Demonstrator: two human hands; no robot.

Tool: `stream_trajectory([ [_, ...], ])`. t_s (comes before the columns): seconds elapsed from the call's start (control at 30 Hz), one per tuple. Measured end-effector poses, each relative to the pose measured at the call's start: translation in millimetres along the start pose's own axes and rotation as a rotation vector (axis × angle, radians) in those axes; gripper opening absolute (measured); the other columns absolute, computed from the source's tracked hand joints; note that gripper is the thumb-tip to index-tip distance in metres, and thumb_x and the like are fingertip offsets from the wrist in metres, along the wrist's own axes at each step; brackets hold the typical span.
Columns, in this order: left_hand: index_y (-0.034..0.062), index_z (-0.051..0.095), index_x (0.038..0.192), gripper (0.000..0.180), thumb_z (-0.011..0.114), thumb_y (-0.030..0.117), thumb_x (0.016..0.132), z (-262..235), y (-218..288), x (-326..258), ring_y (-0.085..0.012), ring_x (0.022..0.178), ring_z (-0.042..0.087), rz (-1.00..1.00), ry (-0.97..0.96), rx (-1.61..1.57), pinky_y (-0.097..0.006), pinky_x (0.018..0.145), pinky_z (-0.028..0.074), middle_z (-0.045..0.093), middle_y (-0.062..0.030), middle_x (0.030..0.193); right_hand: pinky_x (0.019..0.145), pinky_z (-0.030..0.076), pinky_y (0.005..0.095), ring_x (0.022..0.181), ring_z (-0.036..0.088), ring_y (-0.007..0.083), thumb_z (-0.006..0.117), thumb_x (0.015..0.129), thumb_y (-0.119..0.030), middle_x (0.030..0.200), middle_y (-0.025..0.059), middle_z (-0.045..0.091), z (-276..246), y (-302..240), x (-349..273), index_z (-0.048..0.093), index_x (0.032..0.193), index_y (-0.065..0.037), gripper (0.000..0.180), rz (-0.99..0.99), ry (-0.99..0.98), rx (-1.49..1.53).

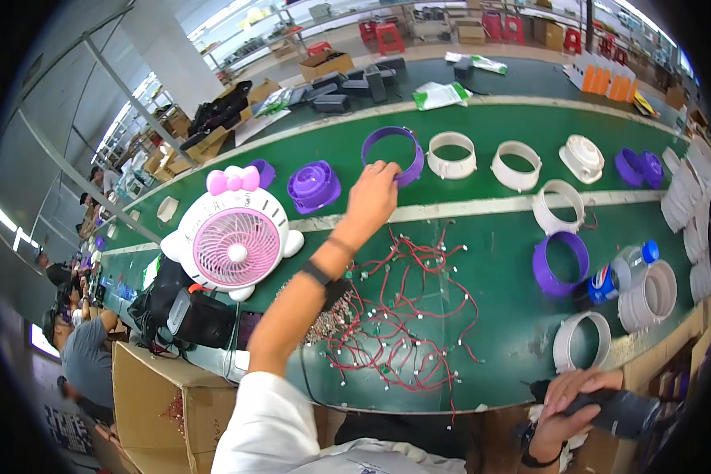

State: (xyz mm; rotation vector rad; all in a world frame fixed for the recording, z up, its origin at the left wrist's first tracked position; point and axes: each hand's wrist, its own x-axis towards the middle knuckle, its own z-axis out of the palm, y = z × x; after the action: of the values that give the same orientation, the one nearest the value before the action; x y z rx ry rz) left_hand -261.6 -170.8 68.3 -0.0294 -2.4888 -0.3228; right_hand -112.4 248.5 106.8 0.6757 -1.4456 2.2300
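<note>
My left hand (373, 197) reaches out over the green table, its fingers closed on the near rim of a purple plastic ring (367, 147). At the lower right, my right hand (567, 407) is wrapped round a dark power screwdriver (628, 414), held near the table's front edge. A purple round housing (314, 186) lies to the left of the ring. White rings (452, 175) (517, 184) stand to its right. Below my left wrist is a pile of small metal parts (329, 320), partly hidden by my forearm. Red wires with small connectors (407, 347) spread beside it.
A white and pink cat-shaped fan (237, 251) stands at left by a black bag (174, 304). At right are another purple ring (561, 263), a bottle (622, 272), and stacked white rings (648, 296). An open cardboard box (154, 403) sits below the table's left end.
</note>
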Motion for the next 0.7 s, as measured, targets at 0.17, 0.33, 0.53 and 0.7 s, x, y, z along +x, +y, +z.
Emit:
stream_trajectory([
  [0.17, 0.0031, 0.065, 0.098, 0.019, 0.062, -0.002, 0.079, -97.3, 61.2, -90.2, -0.0353, 0.111, 0.062, 0.276, -0.470, -0.201, -0.044, 0.093, 0.050, 0.064, -0.0130, 0.106, 0.046, 0.040, 0.0243, 0.050, 0.046, 0.0100, 0.063, 0.098, -0.054, 0.068, 0.0001, 0.049, 11.6, -10.0, 0.0, 0.039, 0.105, -0.010, 0.050, 0.145, -0.045, 0.041],
  [0.33, 0.0056, 0.066, 0.104, 0.030, 0.062, -0.007, 0.077, -98.4, 88.0, -147.1, -0.0308, 0.130, 0.057, 0.481, -0.595, -0.204, -0.043, 0.104, 0.046, 0.064, -0.0080, 0.123, 0.043, 0.040, 0.0245, 0.048, 0.046, 0.0091, 0.067, 0.098, -0.049, 0.065, 0.0007, 0.049, 39.3, -0.7, -0.6, 0.044, 0.104, -0.005, 0.050, 0.160, -0.083, 0.100],
  [0.53, 0.0078, 0.065, 0.120, 0.040, 0.079, 0.020, 0.084, -120.1, 144.6, -196.9, -0.0313, 0.122, 0.059, 0.189, -0.353, -0.330, -0.044, 0.101, 0.044, 0.064, -0.0100, 0.121, 0.042, 0.039, 0.0242, 0.046, 0.046, 0.0095, 0.071, 0.098, -0.037, 0.067, 0.0034, 0.051, 75.9, 10.7, -17.8, 0.046, 0.104, -0.002, 0.044, 0.188, -0.182, 0.200],
  [0.7, 0.0094, 0.070, 0.108, 0.030, 0.081, 0.018, 0.081, -67.2, 181.2, -227.6, -0.0263, 0.094, 0.063, -0.025, -0.099, -0.332, -0.040, 0.089, 0.046, 0.068, -0.0042, 0.101, 0.042, 0.040, 0.0243, 0.047, 0.048, 0.0088, 0.074, 0.095, -0.016, 0.072, 0.0042, 0.053, 104.7, 38.4, -17.8, 0.051, 0.102, -0.001, 0.028, 0.190, -0.202, 0.239],
])
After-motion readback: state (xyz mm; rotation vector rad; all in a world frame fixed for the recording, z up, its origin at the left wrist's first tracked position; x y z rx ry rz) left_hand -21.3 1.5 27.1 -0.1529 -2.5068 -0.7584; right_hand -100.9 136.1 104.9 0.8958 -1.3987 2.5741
